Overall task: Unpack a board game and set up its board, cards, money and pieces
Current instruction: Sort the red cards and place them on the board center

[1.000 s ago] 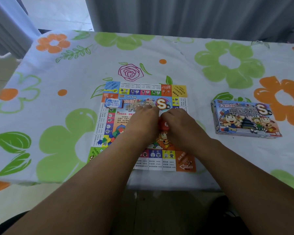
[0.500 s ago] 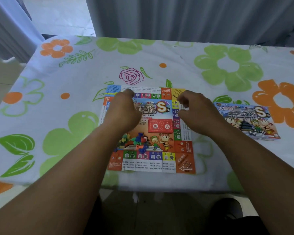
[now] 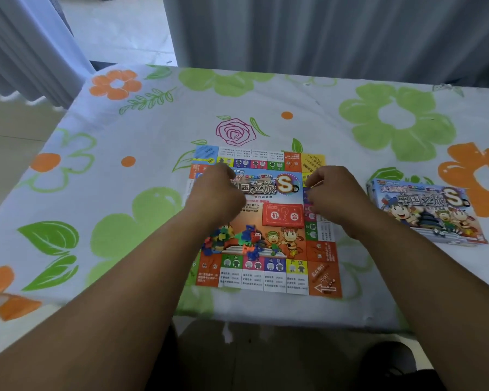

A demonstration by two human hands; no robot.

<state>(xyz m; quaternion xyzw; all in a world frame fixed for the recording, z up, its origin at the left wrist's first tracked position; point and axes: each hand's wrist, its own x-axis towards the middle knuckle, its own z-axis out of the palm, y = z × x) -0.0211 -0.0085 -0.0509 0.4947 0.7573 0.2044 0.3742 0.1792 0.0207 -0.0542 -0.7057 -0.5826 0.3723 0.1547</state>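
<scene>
Left hand [image 3: 218, 193]: held knuckles-up over the upper-left inner area of the board [image 3: 277, 273], fingers curled under. The palm side is hidden, so whether anything is gripped cannot be told.

Right hand [image 3: 335, 197]: held over the board's right-hand column of squares, fingers curled in toward the thumb. What sits inside that curl, if anything, cannot be made out either.

The hands are kept apart. The board's title print and its "S" logo are left exposed in the gap between them.

The board is laid flat and unfolded on the desk [image 3: 153, 179], close to the desk's near edge.

A red card deck [image 3: 283, 215] marked with a question mark is placed on the board right of centre, just beside the right hand. Contact with that hand cannot be confirmed.

A heap of small plastic pieces [image 3: 232, 241] in blue, green, orange and red is piled on the board's lower-left inner area, next to the left forearm.

The game box [image 3: 426, 213] is set printed face up to the right of the board, clear of it.

The desk is covered by a white cloth [image 3: 393, 117] printed with green and orange flowers. A pink rose outline [image 3: 235, 134] is seen just beyond the board's far edge, and a grey curtain [image 3: 322, 32] is hung further back.
</scene>
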